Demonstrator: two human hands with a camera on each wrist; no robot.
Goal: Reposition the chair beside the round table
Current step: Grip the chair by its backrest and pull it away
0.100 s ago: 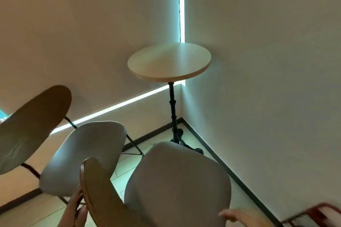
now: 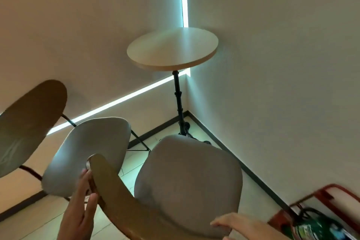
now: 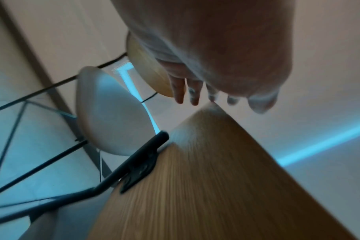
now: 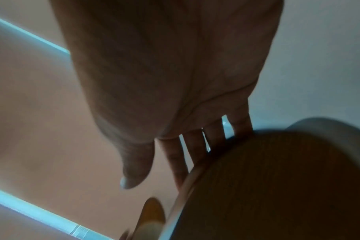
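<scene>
Fig.: Chair (image 2: 187,177), grey seat w/ curved wooden backrest, stands on the floor just short of the round desk (image 2: 172,48), which sits in the room corner; desk pedestal shows just beyond the seat's far edge. Left hand (image 2: 78,206): fingers straight, lying along the backrest's left end, not wrapped round it. Right hand (image 2: 239,227): fingers extended, laid over the backrest's right edge, no firm clasp visible. A 2nd chair (image 2: 85,154) stands to the left, close by. Step in hand, as judged: taking hold of the backrest prior to shifting. Next move calls for both hands to clasp the rim, then steer the chair beside the desk w/o knocking the neighbour or pedestal.
</scene>
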